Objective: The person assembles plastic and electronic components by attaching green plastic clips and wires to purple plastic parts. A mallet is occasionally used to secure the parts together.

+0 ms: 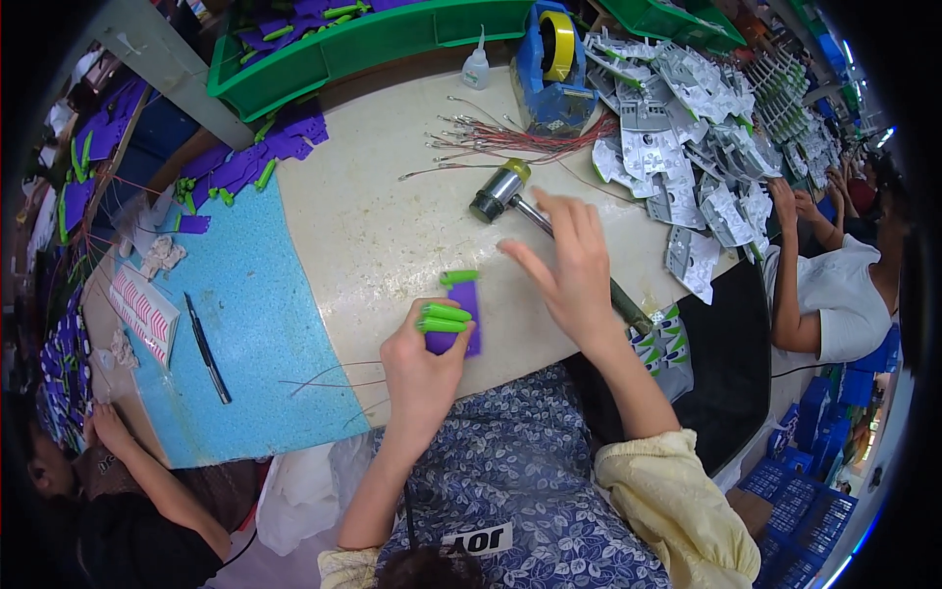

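My left hand (420, 363) pinches a purple plastic piece (465, 306) with bright green cylindrical parts (444, 317) on it, low over the tabletop near the front edge. Another green part shows at the piece's far end. To the right, my right hand (571, 275) is raised with thumb and fingers apart and nothing held. It passes in front of the handle of a two-faced mallet (510, 183), whose head has a black face and a yellowish one. Thin wires (339, 378) trail on the table left of my left hand.
Red wires (491, 137) lie beyond the mallet, near a blue tape dispenser (559, 83) and a small bottle (476, 67). Grey plastic shells (677, 137) pile up right. A green crate (373, 49) stands behind. Tweezers (206, 348) rest on a blue mat (260, 324); co-workers sit both sides.
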The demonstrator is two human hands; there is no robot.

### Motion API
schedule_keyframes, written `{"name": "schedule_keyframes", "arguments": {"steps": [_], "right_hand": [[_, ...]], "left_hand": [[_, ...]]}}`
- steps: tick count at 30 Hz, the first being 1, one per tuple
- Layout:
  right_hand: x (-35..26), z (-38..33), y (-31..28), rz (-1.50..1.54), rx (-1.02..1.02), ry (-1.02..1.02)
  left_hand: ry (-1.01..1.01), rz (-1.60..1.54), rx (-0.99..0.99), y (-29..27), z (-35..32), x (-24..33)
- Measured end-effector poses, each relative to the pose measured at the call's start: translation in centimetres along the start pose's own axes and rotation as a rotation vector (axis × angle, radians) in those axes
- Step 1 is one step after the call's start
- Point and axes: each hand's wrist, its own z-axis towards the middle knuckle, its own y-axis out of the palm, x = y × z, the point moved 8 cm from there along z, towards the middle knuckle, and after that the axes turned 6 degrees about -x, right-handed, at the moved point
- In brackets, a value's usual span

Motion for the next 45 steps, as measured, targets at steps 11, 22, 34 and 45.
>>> {"name": "schedule_keyframes", "arguments": {"steps": [11, 22, 34, 45], "right_hand": [[-1.3, -3.9, 2.8, 0.321, -0.544, 0.158], [-1.2, -2.7, 5.3, 0.089, -0.601, 0.025], [-1.7, -3.3, 4.5, -0.023, -0.63, 0.095], [-2.5, -4.0, 3.8, -0.038, -0.647, 0.029]], "left_hand": [[0.409, 0.436, -0.095, 2.8, -2.4, 2.8], [0.425, 0.4, -0.074, 3.0, -1.5, 2.4], [0.473, 0.46, 0.002, 3.1, -2.4, 2.8], [0.449, 0.433, -0.045, 3.2, -2.7, 2.2]]}}
